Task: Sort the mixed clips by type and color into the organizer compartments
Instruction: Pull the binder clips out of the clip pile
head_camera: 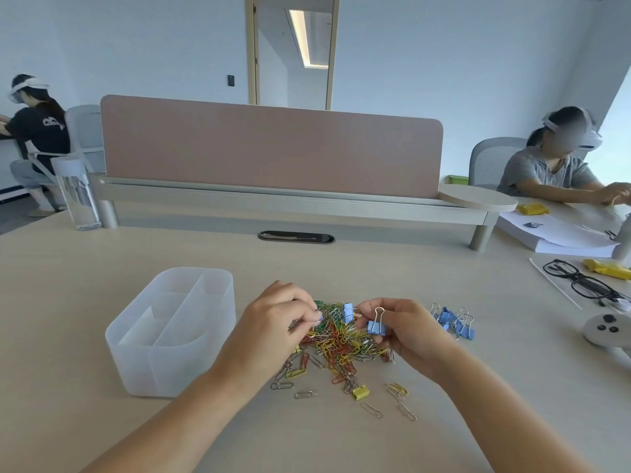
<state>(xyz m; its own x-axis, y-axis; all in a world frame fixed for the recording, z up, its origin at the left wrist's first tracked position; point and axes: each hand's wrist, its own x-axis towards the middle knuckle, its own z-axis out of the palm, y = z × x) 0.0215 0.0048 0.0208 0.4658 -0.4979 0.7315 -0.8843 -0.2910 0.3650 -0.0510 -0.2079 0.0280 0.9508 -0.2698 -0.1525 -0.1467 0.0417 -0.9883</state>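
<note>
On the beige desk point(102, 421), the right hand point(406, 331) pinched a blue binder clip point(375, 326) over the paper clip pile point(341, 339); the left hand point(273, 319) pinched a silver clip there, beside the translucent organizer point(136, 353).

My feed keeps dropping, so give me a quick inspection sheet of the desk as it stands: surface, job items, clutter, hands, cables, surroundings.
Surface: pale wood desk, dry, no spills seen.
Job's things: translucent organizer on the left, compartments look empty; mixed paper clip pile in the centre; group of blue binder clips set apart on the right; one yellow binder clip near the pile's front edge.
Clutter: eyeglasses, white controller, clear water bottle, yellow packets.
Hands: left hand pinching at the pile; right hand in a grip on a blue binder clip.
Cables: nothing seen; cable port shut.
Surroundings: pink divider; two other people seated at neighbouring desks.
</note>
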